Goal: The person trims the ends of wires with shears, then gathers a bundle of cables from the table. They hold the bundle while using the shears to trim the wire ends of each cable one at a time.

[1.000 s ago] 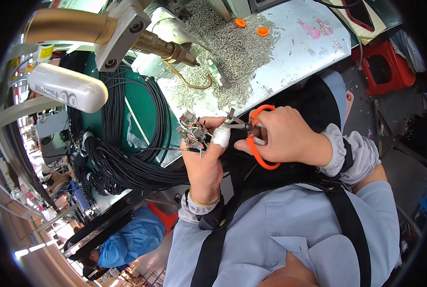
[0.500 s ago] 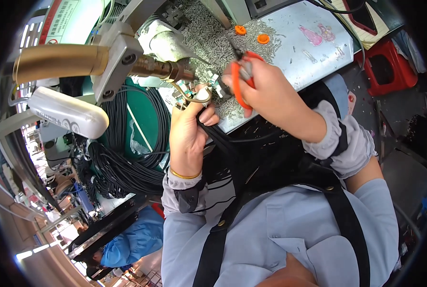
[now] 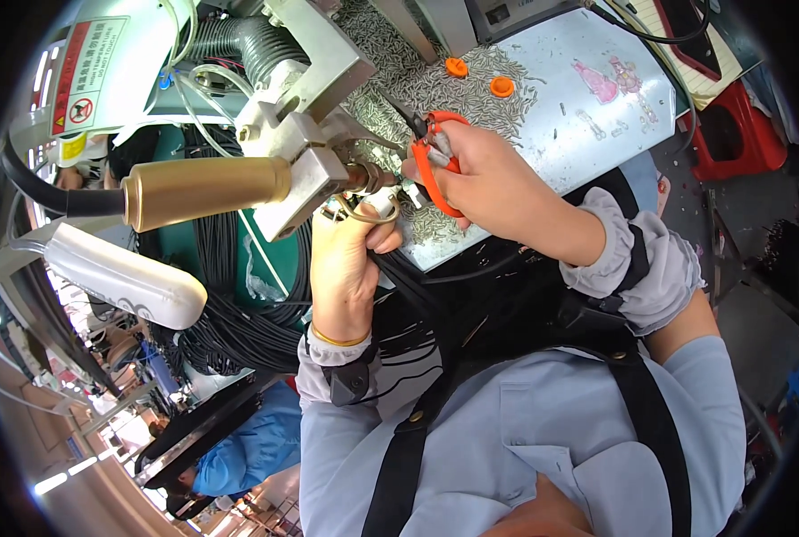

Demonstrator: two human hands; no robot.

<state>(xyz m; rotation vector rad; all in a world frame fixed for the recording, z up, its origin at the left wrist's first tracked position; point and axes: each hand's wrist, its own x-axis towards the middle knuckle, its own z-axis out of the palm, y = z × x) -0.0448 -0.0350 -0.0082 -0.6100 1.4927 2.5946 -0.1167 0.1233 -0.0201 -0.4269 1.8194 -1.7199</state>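
My left hand (image 3: pixel 344 264) is closed around the ends of a bundle of black cables (image 3: pixel 407 273), just under a brass-handled heating tool (image 3: pixel 212 192). Small white-and-green connector ends show above its fingers, partly hidden by the tool's tip and a curved metal tube (image 3: pixel 371 217). Close by on the right, my right hand (image 3: pixel 493 170) grips orange-handled snips (image 3: pixel 435 161). Their dark, pointed jaws angle up and left over a heap of small grey metal bits (image 3: pixel 386 54). I cannot make out whether the jaws touch anything.
A metal clamp (image 3: pixel 301 174) carries the heating tool, with a white lamp-like bar (image 3: pixel 127 276) below left. Coiled black cables (image 3: pixel 229 331) lie beside a green mat. Two orange caps (image 3: pixel 501 87) rest on the pale worktop (image 3: pixel 587 125). A red stool (image 3: pixel 744 134) stands right; a person in blue (image 3: pixel 252 447) sits left.
The heating tool and its clamp have come down and right, over my left hand. My right hand has moved slightly left with the snips.
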